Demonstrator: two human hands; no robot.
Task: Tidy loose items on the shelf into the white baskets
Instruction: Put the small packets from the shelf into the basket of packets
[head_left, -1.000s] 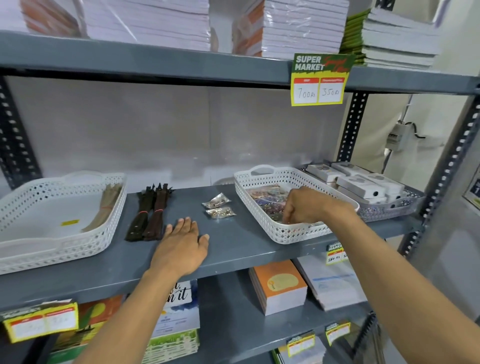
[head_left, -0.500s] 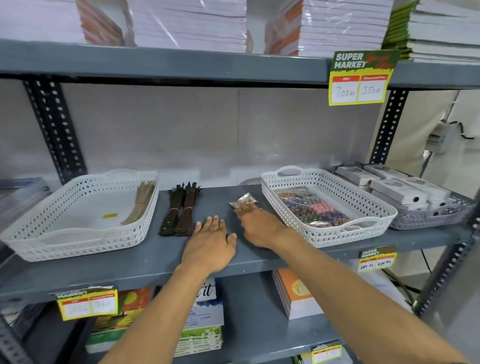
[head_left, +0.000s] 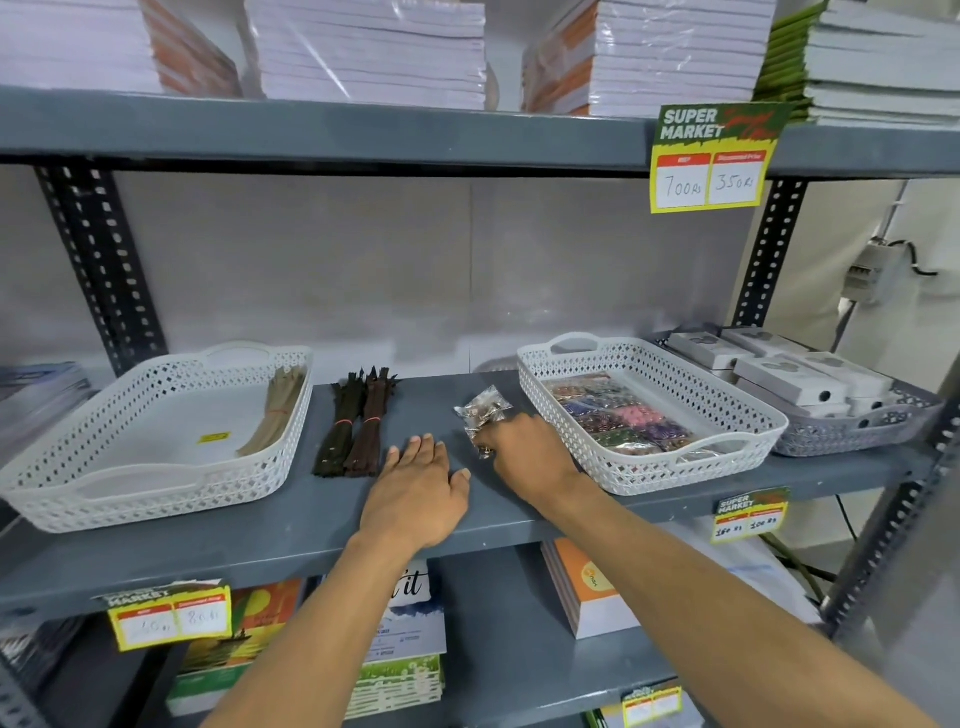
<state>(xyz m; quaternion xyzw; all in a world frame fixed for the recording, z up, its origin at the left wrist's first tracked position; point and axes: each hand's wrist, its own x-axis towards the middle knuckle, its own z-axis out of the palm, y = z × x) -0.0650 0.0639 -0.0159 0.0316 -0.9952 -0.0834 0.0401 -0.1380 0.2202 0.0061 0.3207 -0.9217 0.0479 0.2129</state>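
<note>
I see the grey metal shelf (head_left: 291, 525) spanning the view; on its left sits a white perforated basket (head_left: 104, 483) holding one tan zipper bundle (head_left: 274, 413) against its right wall; on the right a second white basket (head_left: 727, 415) holds colourful bead packets (head_left: 618, 415), touching a grey basket (head_left: 852, 434) of white boxes (head_left: 784, 379) further right; between the white baskets lie two dark zipper bundles (head_left: 358, 428), side by side on the bare shelf; my left hand (head_left: 415, 493) rests flat, palm down, fingers together and thumb splayed, just right of those bundles; my right hand (head_left: 524, 457) sits near the right basket's wall, fingers curled down onto small clear packets (head_left: 480, 408) lying loose on the shelf; whether they are pinched tight I cannot tell.
</note>
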